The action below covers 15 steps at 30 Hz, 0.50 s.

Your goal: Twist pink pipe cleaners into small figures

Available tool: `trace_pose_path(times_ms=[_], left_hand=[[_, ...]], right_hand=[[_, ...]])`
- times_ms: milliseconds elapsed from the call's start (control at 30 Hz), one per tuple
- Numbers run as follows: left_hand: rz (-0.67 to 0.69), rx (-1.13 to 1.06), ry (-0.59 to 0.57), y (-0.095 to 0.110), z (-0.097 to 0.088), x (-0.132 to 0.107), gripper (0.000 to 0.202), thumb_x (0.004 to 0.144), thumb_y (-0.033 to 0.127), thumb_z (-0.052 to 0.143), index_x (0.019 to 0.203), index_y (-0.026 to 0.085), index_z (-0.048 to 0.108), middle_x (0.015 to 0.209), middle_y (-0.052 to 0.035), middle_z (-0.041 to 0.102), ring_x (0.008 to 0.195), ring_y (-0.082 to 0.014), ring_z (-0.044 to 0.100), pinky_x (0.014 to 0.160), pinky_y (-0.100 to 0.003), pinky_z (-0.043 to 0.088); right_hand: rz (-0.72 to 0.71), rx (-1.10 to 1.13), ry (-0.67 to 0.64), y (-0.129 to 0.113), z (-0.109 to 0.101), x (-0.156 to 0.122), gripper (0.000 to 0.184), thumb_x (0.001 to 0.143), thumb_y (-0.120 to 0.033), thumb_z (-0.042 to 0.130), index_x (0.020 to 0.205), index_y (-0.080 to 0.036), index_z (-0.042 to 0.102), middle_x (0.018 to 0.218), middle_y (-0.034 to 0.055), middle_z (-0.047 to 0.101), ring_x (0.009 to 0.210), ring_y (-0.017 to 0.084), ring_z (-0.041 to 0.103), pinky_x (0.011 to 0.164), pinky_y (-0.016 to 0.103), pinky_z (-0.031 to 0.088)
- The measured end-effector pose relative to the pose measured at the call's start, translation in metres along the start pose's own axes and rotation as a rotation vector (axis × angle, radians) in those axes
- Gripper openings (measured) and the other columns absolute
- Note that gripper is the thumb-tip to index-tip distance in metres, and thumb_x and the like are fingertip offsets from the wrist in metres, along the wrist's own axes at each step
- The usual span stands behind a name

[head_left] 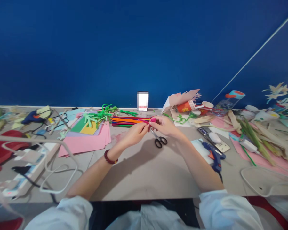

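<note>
Both hands meet above the middle of the table point(144, 172). My left hand point(136, 132) is closed, its fingertips pinching a pink pipe cleaner point(153, 120). My right hand point(165, 126) is closed on the same pink pipe cleaner, whose end is coiled into a small round knob. A red bead bracelet point(109, 157) sits on my left wrist. Black-handled scissors point(159, 139) lie on the table just below my right hand. A bundle of coloured pipe cleaners point(127, 121) lies just beyond my left hand.
Pink and coloured paper sheets point(86, 140) and green pipe-cleaner shapes point(100, 113) lie left of centre. A blue glue gun point(214, 156) is at right, another glue gun point(32, 117) at far left. A power strip point(28, 169) with white cables, paper cups point(187, 106) and paper flowers surround.
</note>
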<state>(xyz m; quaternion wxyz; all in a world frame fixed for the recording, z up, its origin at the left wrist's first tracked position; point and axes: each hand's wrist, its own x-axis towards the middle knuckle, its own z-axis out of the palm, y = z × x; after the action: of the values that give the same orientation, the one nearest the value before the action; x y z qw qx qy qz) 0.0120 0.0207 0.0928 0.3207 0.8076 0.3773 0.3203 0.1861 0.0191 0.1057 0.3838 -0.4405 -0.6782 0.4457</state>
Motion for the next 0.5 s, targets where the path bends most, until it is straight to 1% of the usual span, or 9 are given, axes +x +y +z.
trace_pose_path(times_ms=[133,200,267,333,400,500], left_hand=[[-0.011,0.090,0.064,-0.001,0.003,0.001,0.026,0.086,0.027,0.047,0.064,0.019,0.057,0.062,-0.0020,0.056,0.057,-0.0150,0.046,0.056,-0.024,0.026],[-0.018,0.104,0.102,-0.002,0.005,0.001,0.025,0.084,0.027,0.049,0.062,0.019,0.056,0.060,-0.0015,0.053,0.054,-0.0143,0.042,0.055,-0.025,0.024],[-0.017,0.085,0.108,-0.003,0.006,0.001,0.025,0.084,0.027,0.049,0.062,0.018,0.055,0.059,-0.0010,0.052,0.054,-0.0136,0.041,0.055,-0.025,0.024],[-0.022,-0.001,0.077,-0.004,0.006,0.002,0.027,0.086,0.029,0.046,0.063,0.018,0.055,0.060,-0.0005,0.052,0.055,-0.0129,0.042,0.055,-0.024,0.027],[-0.048,-0.151,0.027,-0.004,0.003,0.004,0.032,0.088,0.033,0.041,0.063,0.017,0.053,0.058,0.0003,0.050,0.055,-0.0120,0.043,0.054,-0.024,0.030],[-0.138,-0.401,-0.040,-0.004,-0.001,0.006,0.037,0.088,0.039,0.039,0.062,0.017,0.052,0.056,0.0005,0.048,0.053,-0.0108,0.044,0.052,-0.022,0.034]], right_hand=[[0.008,0.020,0.017,0.007,0.001,0.002,0.023,0.077,-0.040,0.059,0.073,-0.017,0.055,0.061,0.0002,0.060,0.055,0.011,0.053,0.055,0.025,0.041],[0.028,0.031,0.023,0.009,0.002,0.003,0.024,0.076,-0.040,0.061,0.074,-0.017,0.055,0.059,-0.0003,0.059,0.054,0.011,0.052,0.054,0.025,0.040],[0.046,0.049,0.026,0.008,0.003,0.003,0.026,0.075,-0.042,0.062,0.073,-0.016,0.056,0.058,-0.0003,0.058,0.053,0.011,0.051,0.052,0.025,0.039],[0.052,0.085,0.018,0.004,0.002,0.003,0.028,0.074,-0.043,0.062,0.071,-0.016,0.057,0.058,0.0000,0.058,0.053,0.010,0.050,0.052,0.025,0.039],[0.049,0.133,0.018,0.001,0.002,0.003,0.030,0.074,-0.045,0.063,0.069,-0.016,0.057,0.057,0.0000,0.058,0.053,0.010,0.050,0.051,0.025,0.038],[0.055,0.188,0.060,-0.003,0.001,0.002,0.029,0.073,-0.044,0.064,0.068,-0.016,0.058,0.058,-0.0004,0.058,0.053,0.010,0.050,0.050,0.024,0.038]])
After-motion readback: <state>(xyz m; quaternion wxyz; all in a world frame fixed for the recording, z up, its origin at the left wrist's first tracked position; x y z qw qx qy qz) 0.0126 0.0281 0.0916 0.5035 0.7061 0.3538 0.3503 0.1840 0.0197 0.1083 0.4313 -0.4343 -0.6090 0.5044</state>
